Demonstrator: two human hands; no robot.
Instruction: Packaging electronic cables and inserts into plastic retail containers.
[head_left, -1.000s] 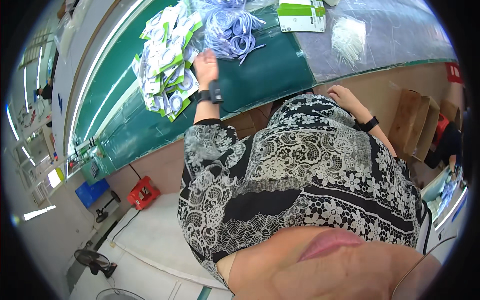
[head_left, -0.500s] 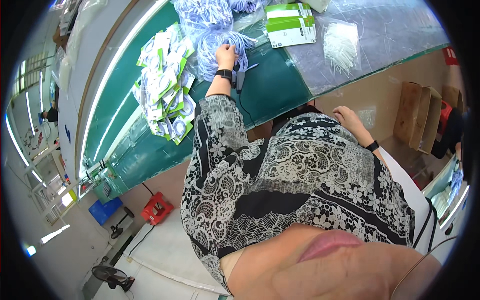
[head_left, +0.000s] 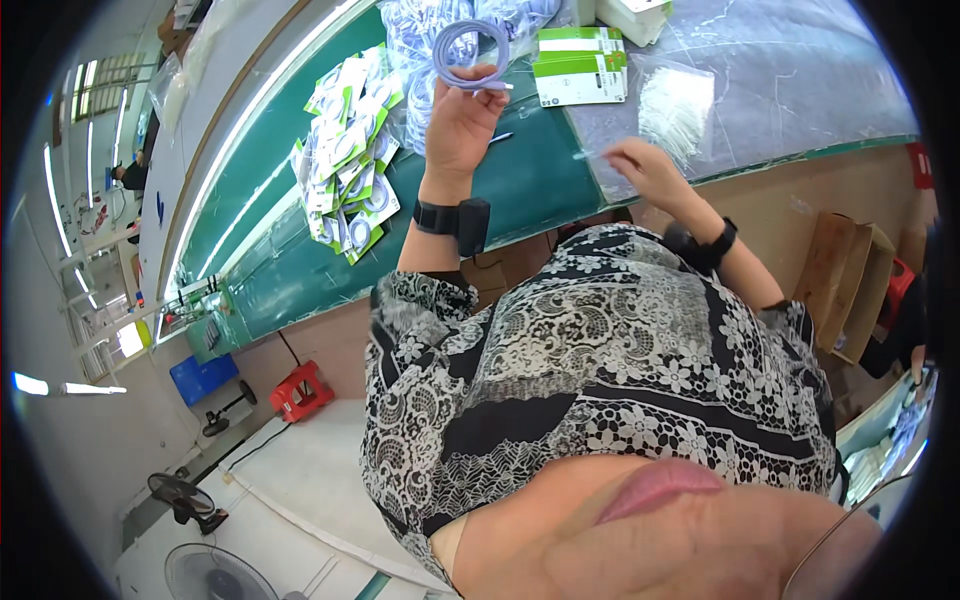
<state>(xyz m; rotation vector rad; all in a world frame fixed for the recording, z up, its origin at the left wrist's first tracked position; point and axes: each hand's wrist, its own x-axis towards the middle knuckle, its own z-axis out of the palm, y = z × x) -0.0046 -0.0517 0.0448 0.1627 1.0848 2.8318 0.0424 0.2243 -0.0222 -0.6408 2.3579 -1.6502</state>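
Raised over the bench's far side, my left hand [head_left: 460, 130] is closed on a coiled lavender cable [head_left: 503, 52], which stands up as a round loop with its plug end at the lower right. My right hand [head_left: 650, 172] hovers above the front edge of the bench, fingers pinched. A thin pale strip [head_left: 588, 154], blurred, pokes out from its fingertips. Beside that hand lies a clear bag of thin white strips [head_left: 677, 112]. More lavender cables [head_left: 418, 30] are heaped in plastic behind my left hand.
Packed cables on green-and-white cards [head_left: 350, 150] are piled on the green mat [head_left: 540, 170] to the left. A stack of green-and-white cards [head_left: 580, 75] lies at the back, near a white box [head_left: 636, 18]. A pen [head_left: 500, 138] rests on the mat. Cardboard boxes [head_left: 850, 290] stand at right.
My left hand has lifted a coiled cable from the heap. My right hand has risen from beside my body to the bench edge, now with a thin strip at its fingertips.
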